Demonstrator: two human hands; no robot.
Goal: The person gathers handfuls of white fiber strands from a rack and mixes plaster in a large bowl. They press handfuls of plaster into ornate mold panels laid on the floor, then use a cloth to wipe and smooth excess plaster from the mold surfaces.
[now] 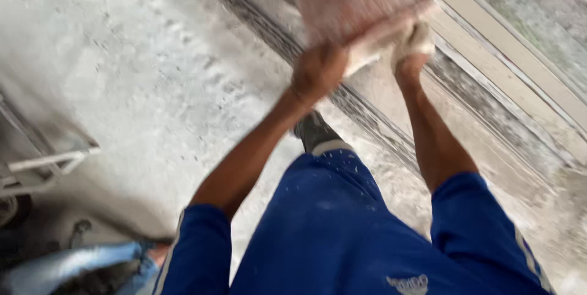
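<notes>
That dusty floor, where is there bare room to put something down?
The widest bare patch of grey floor lies left of the left hand, above the metal frame. It is crowded at the top, where both hands, the right hand included, hold a reddish brick over the floor channel.

A small white logo patch (408, 283) sits on the blue clothing.

A dusty grey concrete floor (140, 87) filled most of the view. A dark grooved track (367, 111) ran diagonally across it, with a pale frame rail (520, 69) alongside toward the right edge. A white metal bracket (49, 163) lay at the left edge. Crumpled blue cloth (73, 264) sat in the bottom-left corner.
</notes>
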